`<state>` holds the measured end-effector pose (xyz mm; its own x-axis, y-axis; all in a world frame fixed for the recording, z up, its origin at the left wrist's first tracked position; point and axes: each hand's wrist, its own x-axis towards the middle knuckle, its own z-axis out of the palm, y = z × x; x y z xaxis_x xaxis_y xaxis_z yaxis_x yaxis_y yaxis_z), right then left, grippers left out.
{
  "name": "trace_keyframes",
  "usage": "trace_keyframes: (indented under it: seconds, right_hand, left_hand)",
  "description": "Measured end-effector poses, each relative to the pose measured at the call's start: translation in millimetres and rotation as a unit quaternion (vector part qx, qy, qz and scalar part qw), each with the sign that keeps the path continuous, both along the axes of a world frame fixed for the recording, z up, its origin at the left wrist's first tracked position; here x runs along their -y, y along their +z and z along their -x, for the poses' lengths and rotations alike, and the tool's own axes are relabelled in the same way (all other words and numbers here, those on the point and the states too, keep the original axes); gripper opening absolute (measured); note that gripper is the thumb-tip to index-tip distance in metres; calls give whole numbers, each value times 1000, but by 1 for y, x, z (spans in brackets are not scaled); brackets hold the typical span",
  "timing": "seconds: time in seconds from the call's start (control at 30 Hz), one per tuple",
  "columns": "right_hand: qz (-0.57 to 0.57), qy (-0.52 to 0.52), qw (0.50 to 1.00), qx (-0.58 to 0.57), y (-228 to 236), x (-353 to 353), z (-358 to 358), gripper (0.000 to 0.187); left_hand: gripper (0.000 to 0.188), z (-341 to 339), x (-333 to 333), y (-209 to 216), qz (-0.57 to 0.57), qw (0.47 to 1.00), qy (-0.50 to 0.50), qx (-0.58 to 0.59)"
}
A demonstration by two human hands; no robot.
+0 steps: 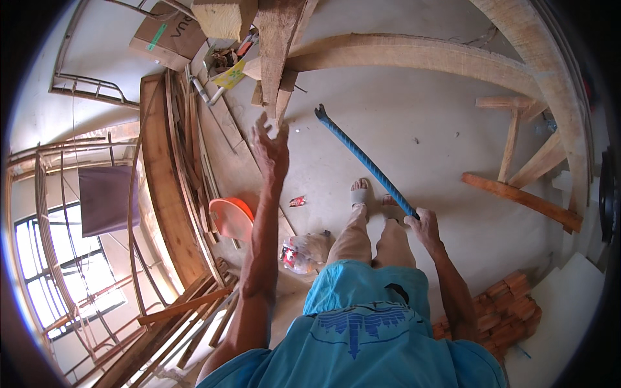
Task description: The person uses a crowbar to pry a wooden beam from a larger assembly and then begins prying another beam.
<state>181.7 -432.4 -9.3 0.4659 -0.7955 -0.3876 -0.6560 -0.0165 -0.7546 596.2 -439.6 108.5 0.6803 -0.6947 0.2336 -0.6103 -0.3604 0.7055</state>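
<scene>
My right hand (424,230) is wrapped round the lower end of a blue pry bar (365,159). The bar slants up and to the left, and its dark forked tip (319,112) points toward the wooden frame. My left hand (270,150) is raised with its fingers spread and nothing in it. Just beyond those fingertips hangs the tapered end of a rough timber (277,58); whether they touch it I cannot tell. From that timber a curved wooden beam (407,52) runs off to the right. A thin nail-like piece (300,89) sticks out near the joint.
Long planks (169,174) lean along the left side. An orange plastic basin-like object (234,218) and a plastic bag (305,251) lie beside my left arm. A cardboard box (169,35) stands at far left. Wooden braces (517,194) and stacked red bricks (508,307) are on the right.
</scene>
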Motion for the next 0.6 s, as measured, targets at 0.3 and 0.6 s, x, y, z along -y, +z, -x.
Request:
trace_keyframes:
  seconds: [0.3,0.6]
  right_hand:
    - [-17,-30,997,71,-3,14,-37,25]
    - [-33,-12,996,76,-23,28,-36,20]
  left_hand:
    - [65,-53,54,32,-15,982,-130,135]
    - [41,-66,66,19,-44,983,-134,121]
